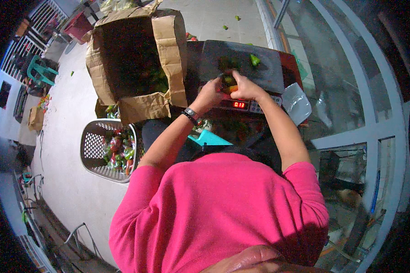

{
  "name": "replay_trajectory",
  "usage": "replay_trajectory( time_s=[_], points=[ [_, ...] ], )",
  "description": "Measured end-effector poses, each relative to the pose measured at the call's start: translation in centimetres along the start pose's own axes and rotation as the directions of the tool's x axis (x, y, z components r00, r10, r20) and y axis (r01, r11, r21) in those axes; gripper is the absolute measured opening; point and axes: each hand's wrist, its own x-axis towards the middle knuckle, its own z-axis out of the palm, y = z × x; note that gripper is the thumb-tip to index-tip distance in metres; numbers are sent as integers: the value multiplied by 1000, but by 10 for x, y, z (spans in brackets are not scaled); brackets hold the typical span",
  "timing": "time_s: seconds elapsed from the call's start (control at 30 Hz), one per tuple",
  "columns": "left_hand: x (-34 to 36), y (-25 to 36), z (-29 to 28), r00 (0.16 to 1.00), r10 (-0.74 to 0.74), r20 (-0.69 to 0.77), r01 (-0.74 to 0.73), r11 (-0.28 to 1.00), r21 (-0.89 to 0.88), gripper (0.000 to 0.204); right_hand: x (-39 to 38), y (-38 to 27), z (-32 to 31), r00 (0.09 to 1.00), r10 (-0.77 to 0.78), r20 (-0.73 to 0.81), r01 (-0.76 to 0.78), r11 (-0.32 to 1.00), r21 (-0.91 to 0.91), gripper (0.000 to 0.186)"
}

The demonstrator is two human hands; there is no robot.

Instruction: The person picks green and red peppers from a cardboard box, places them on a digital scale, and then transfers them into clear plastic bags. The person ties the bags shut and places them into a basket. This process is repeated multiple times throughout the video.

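At the near edge of the scale (241, 68), left hand (209, 93) and right hand (245, 87) close their fingers around peppers (229, 84). Beside it stand a cardboard box (136, 59) and a basket (95, 145)

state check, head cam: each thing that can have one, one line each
cardboard box: open, flaps torn and splayed
white basket: upright, partly filled with bagged peppers
scale: on, red display lit
left hand: closed on peppers at the scale's front edge
right hand: closed on the same peppers
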Motion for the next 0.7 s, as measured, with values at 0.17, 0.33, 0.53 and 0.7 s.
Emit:
replay_trajectory(
  time_s=[0.17, 0.33, 0.53, 0.7],
  points=[
    [-5, -2, 4, 977, -201, -65, 206, 976, 71, 36, 11, -42, -6, 959, 195, 206, -80, 884, -461, 39],
    [2, -3, 2, 988, 12, -156, 20, 979, 202, 38, 8, -54, -17, 974, 118, 191, 31, 772, -635, 19],
    [-18, 38, -22, 968, -249, -22, 233, 930, -284, 53, 65, -31, -65, 879, 416, -232, -461, 867, -190, 43],
    [-17, 44, -49, 985, -165, -46, 147, 952, -268, 53, 113, 40, -1, 807, 564, -174, -563, 647, -514, 60]
  ],
)
